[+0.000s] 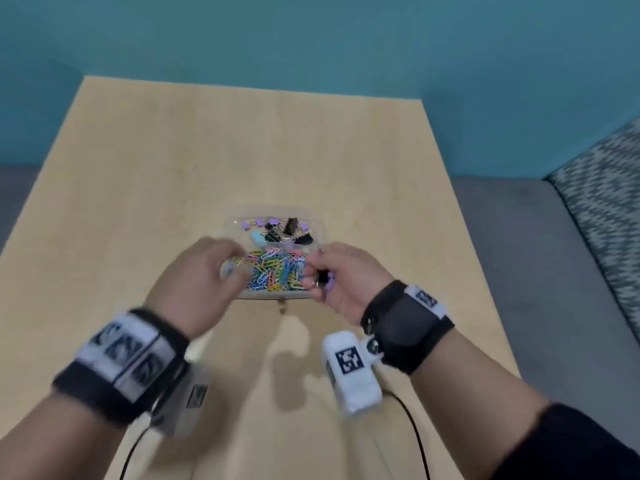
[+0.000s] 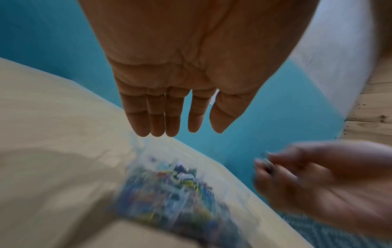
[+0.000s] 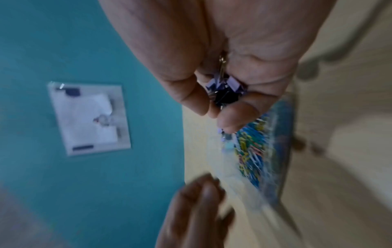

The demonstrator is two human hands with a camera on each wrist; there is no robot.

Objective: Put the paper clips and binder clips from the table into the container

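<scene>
A clear two-compartment container (image 1: 322,233) sits mid-table. Its near compartment is full of coloured paper clips (image 1: 273,271), its far one holds black and purple binder clips (image 1: 287,230). My left hand (image 1: 207,268) hovers blurred over the container's left end, fingers straight and empty in the left wrist view (image 2: 169,120). My right hand (image 1: 332,275) is at the container's right end, curled round black and purple binder clips (image 1: 325,279), seen bunched in its fingers (image 3: 224,90). One small clip (image 1: 283,306) lies on the table just in front of the container.
The light wooden table (image 1: 173,168) stands against a teal wall. A grey seat with a patterned cushion (image 1: 602,188) lies to the right. Cables trail from both wrist cameras over the table's near edge. A white wall plate (image 3: 89,117) shows in the right wrist view.
</scene>
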